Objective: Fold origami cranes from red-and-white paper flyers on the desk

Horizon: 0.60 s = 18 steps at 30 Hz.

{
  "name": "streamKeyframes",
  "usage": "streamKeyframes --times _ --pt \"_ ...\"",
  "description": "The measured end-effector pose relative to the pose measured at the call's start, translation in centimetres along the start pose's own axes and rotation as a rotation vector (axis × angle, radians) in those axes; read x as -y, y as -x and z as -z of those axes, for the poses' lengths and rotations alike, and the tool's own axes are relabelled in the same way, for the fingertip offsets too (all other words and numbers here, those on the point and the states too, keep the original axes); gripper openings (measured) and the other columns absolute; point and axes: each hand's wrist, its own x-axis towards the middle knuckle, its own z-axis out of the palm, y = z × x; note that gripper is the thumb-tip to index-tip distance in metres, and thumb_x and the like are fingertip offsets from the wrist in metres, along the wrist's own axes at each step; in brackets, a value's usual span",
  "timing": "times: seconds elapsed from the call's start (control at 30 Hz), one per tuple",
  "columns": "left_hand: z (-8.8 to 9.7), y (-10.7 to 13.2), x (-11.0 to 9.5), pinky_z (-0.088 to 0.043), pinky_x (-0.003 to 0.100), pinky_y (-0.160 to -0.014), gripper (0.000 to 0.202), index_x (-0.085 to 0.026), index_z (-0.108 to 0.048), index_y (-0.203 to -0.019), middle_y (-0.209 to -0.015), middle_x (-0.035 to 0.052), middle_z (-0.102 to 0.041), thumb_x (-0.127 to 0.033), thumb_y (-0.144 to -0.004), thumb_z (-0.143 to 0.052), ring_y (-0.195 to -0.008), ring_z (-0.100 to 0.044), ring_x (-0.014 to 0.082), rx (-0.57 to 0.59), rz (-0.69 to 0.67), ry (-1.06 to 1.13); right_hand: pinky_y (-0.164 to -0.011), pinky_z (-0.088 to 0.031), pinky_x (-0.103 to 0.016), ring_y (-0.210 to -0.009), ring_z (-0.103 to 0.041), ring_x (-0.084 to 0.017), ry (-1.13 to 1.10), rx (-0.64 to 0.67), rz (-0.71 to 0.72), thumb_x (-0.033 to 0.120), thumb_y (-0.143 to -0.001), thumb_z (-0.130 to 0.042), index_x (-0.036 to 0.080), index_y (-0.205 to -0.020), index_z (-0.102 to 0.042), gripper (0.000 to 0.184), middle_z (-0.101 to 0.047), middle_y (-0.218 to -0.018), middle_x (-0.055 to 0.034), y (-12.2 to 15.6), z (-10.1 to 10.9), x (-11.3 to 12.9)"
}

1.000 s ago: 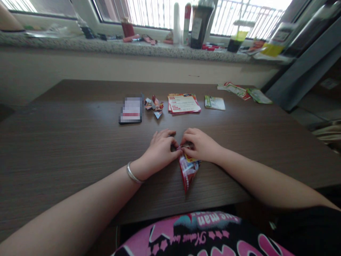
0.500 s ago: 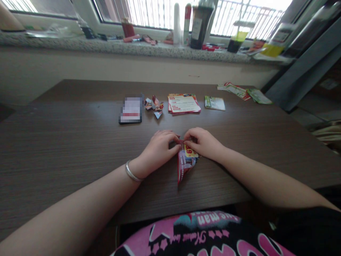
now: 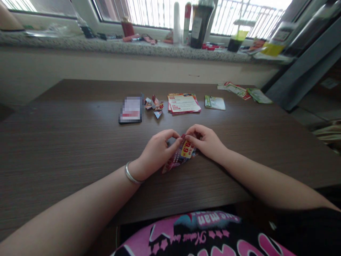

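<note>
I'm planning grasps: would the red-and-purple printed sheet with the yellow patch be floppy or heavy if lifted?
The sheet is probably light: the left hand and right hand just pinch its top. It's likely floppy, since it looks thin and uneven.

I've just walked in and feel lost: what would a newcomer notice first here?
Probably the yellow-patched printed paper, mid-picture, pinched by the left hand and right hand. Next comes the silver bangle on the left wrist. Beyond the hands, red-edged cards lie stacked on the brown table.

Brown table, folded paper, printed cards, colourful slips
</note>
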Motion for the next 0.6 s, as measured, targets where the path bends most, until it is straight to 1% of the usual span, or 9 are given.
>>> streamKeyframes --times 0.17,0.3,0.4,0.5,0.6 --pt "-0.06 0.23 -0.34 -0.05 0.025 -0.072 0.017 -0.019 -0.063 -0.095 -0.087 -0.0005 -0.07 -0.034 -0.089 -0.058 -0.078 -0.065 0.0133 0.02 0.0 0.11 -0.056 -0.041 -0.025 -0.062 -0.051 -0.012 -0.118 -0.018 -0.049 0.029 -0.084 -0.059 0.02 -0.08 -0.06 0.01 -0.058 -0.072 0.0009 -0.02 -0.12 0.32" --pt "-0.26 0.19 -0.22 -0.051 0.023 -0.069 0.014 -0.019 -0.064 -0.093 -0.085 -0.0012 -0.071 -0.032 -0.088 -0.06 -0.076 -0.066 0.0119 0.016 0.014 0.135 -0.056 -0.041 -0.025 -0.061 -0.051 -0.011 -0.157 -0.023 -0.07 0.031 -0.083 -0.061 0.02 -0.08 -0.06 0.011 -0.058 -0.071 0.0012 0.04 -0.27 0.27" --pt "-0.37 0.15 -0.14 -0.052 0.021 -0.068 0.013 -0.019 -0.064 -0.093 -0.085 -0.0012 -0.072 -0.03 -0.087 -0.062 -0.077 -0.068 0.0117 -0.028 0.02 0.181 -0.057 -0.042 -0.026 -0.061 -0.051 -0.012 -0.207 -0.024 -0.079 0.035 -0.082 -0.062 0.02 -0.081 -0.06 0.015 -0.058 -0.071 0.0013 0.07 -0.46 0.03" --pt "-0.43 0.25 -0.14 -0.054 0.021 -0.068 0.019 -0.019 -0.062 -0.102 -0.087 -0.0005 -0.073 -0.031 -0.087 -0.063 -0.079 -0.07 0.0128 -0.073 0.032 0.247 -0.056 -0.043 -0.026 -0.059 -0.051 -0.012 -0.268 -0.024 -0.118 0.038 -0.081 -0.063 0.02 -0.081 -0.06 0.018 -0.056 -0.068 0.0022 0.06 -0.65 -0.09" --pt "-0.39 0.4 -0.15 -0.055 0.021 -0.067 0.02 -0.02 -0.062 -0.106 -0.088 0.0 -0.074 -0.029 -0.088 -0.062 -0.08 -0.071 0.0133 -0.097 0.014 0.242 -0.056 -0.044 -0.026 -0.059 -0.052 -0.011 -0.365 -0.018 -0.145 0.039 -0.079 -0.065 0.021 -0.082 -0.059 0.019 -0.057 -0.067 0.0029 0.05 -0.79 0.11"
